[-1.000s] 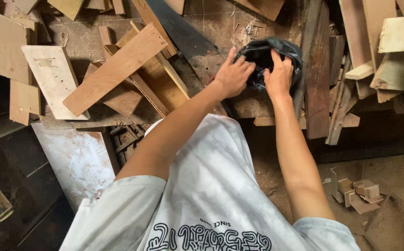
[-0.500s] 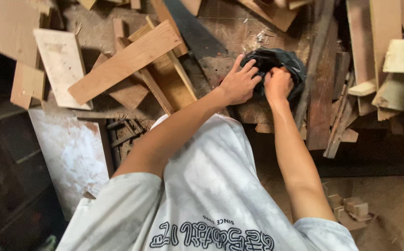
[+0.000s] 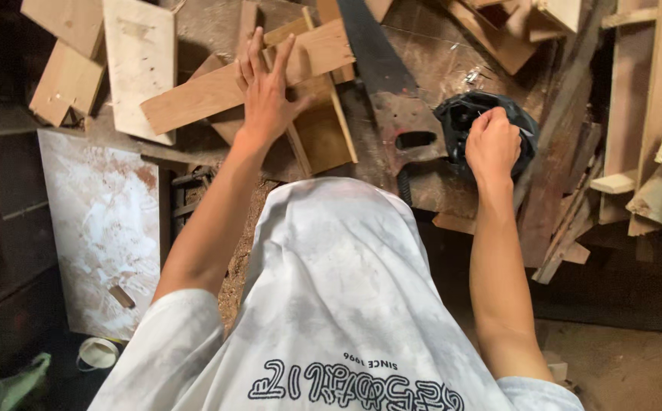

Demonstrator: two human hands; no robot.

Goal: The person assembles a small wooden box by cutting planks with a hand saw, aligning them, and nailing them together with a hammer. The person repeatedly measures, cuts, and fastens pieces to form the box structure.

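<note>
1. Your right hand [image 3: 492,144] is curled into a fist on the black plastic bag [image 3: 460,116]. It grips the bag's crumpled top edge.
2. The black plastic bag sits on the messy wooden workbench [image 3: 453,61], on your right side. It lies just beside the handle end of the hand saw [image 3: 392,106].
3. Your left hand [image 3: 268,91] is flat and spread wide, with all fingers apart. It holds nothing.
4. Your left hand rests on, or just over, a long brown wooden plank [image 3: 217,90] that lies slanted across the bench. You cannot tell for sure if the palm presses on it.
5. The hand saw has a dark blade that runs up and away from you. Its handle has an oval hole in it.
6. A pale white board [image 3: 139,61] lies to the left of the plank. A small brown board [image 3: 67,80] lies further left.
7. More wood scraps [image 3: 620,183] lean in a pile on the far right.
8. A white dusty panel [image 3: 103,228] stands low on your left, below the bench.
9. Your white shirt [image 3: 331,304] fills the bottom middle of the view.
</note>
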